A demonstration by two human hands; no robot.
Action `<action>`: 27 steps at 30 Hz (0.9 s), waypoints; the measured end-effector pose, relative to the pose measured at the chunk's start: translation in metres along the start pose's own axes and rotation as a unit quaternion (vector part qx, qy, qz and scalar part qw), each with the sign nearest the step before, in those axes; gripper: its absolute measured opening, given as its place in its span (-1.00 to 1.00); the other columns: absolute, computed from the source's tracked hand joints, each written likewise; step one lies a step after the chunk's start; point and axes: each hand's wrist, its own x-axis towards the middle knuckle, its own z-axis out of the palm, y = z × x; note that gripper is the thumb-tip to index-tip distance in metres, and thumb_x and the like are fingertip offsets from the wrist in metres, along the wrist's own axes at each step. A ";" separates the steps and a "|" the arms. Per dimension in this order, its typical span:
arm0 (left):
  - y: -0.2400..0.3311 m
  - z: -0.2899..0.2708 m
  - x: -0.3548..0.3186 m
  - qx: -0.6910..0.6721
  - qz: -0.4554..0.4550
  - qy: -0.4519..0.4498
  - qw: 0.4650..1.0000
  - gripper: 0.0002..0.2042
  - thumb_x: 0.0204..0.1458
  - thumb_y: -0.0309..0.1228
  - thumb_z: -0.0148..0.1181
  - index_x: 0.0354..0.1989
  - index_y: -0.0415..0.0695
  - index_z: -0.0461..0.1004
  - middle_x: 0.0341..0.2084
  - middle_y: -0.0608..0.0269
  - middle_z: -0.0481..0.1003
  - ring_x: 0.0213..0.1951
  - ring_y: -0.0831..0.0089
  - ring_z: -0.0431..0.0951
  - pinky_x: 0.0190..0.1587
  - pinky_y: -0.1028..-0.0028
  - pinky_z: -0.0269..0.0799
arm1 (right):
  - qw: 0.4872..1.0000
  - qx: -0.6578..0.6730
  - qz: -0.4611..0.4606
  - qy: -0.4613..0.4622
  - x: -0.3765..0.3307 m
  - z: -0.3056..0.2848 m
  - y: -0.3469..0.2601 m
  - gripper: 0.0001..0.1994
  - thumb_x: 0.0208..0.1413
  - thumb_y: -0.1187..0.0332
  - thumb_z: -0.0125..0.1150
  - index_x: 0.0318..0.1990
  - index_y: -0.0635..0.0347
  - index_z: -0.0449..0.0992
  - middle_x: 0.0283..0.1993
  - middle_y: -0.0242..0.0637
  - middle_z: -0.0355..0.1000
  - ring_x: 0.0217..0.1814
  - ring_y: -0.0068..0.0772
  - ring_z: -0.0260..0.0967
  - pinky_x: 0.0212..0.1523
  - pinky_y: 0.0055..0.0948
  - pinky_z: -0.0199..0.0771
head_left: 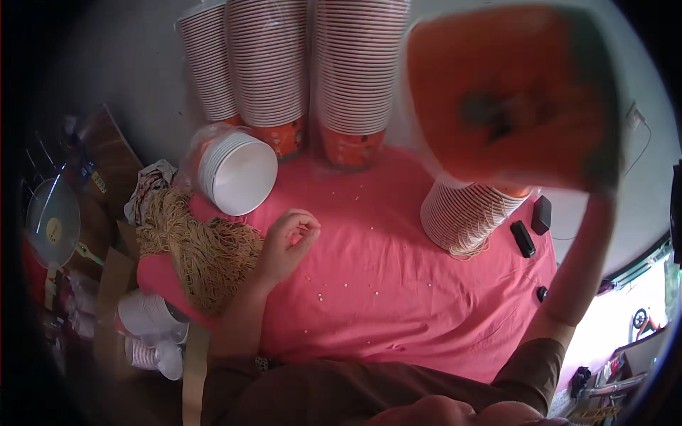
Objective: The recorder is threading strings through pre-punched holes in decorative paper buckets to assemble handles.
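Note:
My left hand hovers over the pink cloth with its fingers curled in and the thumb a little apart from them. I see nothing in it. Beside its wrist lies a thick heap of thin tan strands, like rubber bands or cord. My right arm reaches up at the right, holding a large orange paper bucket with a green side, close to the camera and blurred. The bucket hides the right hand. Below it, a leaning stack of white-rimmed paper buckets has tan strands looped over it.
Tall wrapped stacks of orange paper buckets stand against the wall. A shorter wrapped stack lies on its side. Small white bits dot the pink cloth. Dark small objects lie at the right edge. White tubs sit low left.

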 end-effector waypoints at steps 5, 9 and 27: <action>-0.002 -0.008 -0.002 0.035 0.022 0.008 0.999 -0.90 0.09 -0.60 0.23 -0.23 -0.24 0.48 -0.24 0.24 0.47 -0.20 0.52 0.52 -0.17 0.54 0.46 | 0.946 0.289 0.145 0.000 -0.023 -0.052 0.165 -0.49 0.30 0.19 0.08 0.35 0.15 0.26 0.24 -0.17 0.36 0.24 -0.25 0.36 0.16 -0.34 0.47; -0.005 -0.010 -0.004 0.066 0.015 0.017 0.998 -0.90 0.08 -0.61 0.23 -0.25 -0.24 0.49 -0.25 0.25 0.49 -0.24 0.51 0.54 -0.21 0.55 0.46 | 0.870 0.411 0.269 -0.042 0.013 -0.055 0.106 -0.40 0.24 0.04 0.12 0.36 0.12 0.26 0.14 -0.16 0.43 -0.04 -0.31 0.49 -0.12 -0.40 0.62; -0.013 -0.007 -0.002 0.108 -0.014 -0.020 0.994 -0.92 0.09 -0.58 0.23 -0.26 -0.25 0.49 -0.26 0.22 0.49 -0.26 0.46 0.54 -0.24 0.52 0.46 | 0.784 0.317 0.410 -0.342 0.054 -0.006 -0.041 -0.46 0.28 0.11 -0.16 0.40 -0.05 0.22 -0.59 -0.21 0.45 -0.76 -0.43 0.42 -0.78 -0.54 0.48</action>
